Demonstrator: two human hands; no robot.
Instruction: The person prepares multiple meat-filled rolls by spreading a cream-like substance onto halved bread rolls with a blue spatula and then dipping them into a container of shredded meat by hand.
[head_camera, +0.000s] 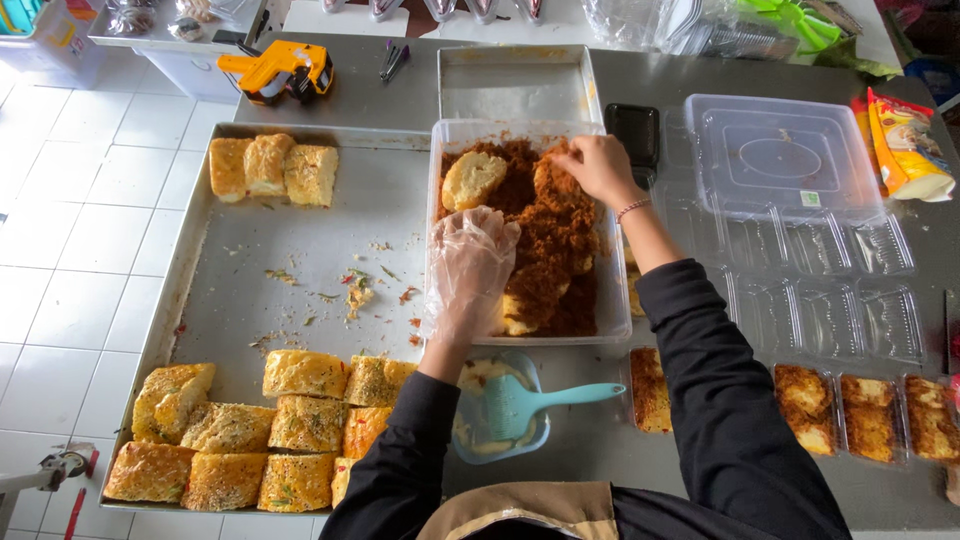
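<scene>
Pressing a crumb-coated bread piece (552, 182) into brown floss inside clear rectangular plastic tub (612, 300) on grey metal surface (640, 80); right hand (598, 166) fingers curled gripping it. Left hand (470, 262), in clear plastic glove, fingers bent loosely over floss, holding nothing clear. Likely light, soft, crumbly; best pinched gently at edges.

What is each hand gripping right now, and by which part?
Right hand pinches a crumb-coated piece by its top edge. Gloved left hand rests in the crumb tub; any hold cannot be told.
</scene>
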